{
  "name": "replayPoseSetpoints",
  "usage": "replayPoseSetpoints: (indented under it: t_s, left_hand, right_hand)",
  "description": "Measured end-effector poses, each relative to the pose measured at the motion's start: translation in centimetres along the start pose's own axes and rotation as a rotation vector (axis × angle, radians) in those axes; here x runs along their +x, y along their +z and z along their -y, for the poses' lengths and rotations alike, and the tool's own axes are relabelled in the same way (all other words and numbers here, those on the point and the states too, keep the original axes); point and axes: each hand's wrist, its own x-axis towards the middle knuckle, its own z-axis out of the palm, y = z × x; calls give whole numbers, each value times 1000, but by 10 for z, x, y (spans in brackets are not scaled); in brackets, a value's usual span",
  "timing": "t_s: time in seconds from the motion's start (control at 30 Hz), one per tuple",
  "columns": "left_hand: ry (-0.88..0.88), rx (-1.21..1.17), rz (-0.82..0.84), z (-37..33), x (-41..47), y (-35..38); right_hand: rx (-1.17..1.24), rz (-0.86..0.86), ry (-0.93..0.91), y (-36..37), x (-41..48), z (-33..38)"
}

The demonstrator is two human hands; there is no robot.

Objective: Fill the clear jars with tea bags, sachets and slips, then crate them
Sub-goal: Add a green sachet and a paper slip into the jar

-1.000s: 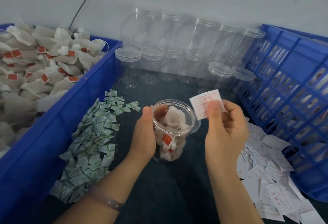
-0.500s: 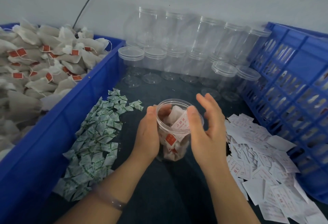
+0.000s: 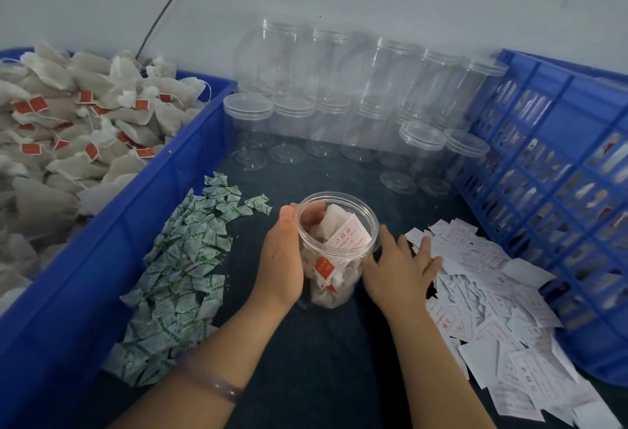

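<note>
Gripping lidless jar (image 3: 337, 260) in left hand (image 3: 283, 260), splaying empty right hand (image 3: 399, 267) over slips (image 3: 503, 323) at right edge of bench (image 3: 306, 381); risking knocking jar over.

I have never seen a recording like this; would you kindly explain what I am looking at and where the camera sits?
There is no machine: these are a person's two bare hands, filmed by one camera worn on the head, looking down. The left hand grips an open clear jar holding tea bags and a paper slip. The right hand lies open, fingers touching a pile of white slips. Green sachets lie on the dark surface beside a blue bin of tea bags. Empty lidded jars stand behind, a blue crate on the right.
</note>
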Motion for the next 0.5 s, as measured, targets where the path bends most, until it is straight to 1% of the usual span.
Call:
replayPoseSetpoints:
  t_s: [0.1, 0.23, 0.4, 0.5]
  left_hand:
    - [14, 31, -4, 0, -1, -1]
    - [43, 58, 4, -4, -2, -1]
    - [46, 47, 9, -6, -3, 0]
    - [47, 47, 4, -5, -3, 0]
  right_hand:
    - [126, -78, -49, 2, 0, 4]
    - [329, -160, -164, 5, -1, 2]
    - [824, -310, -159, -3, -7, 8]
    - [1003, -396, -224, -8, -12, 9]
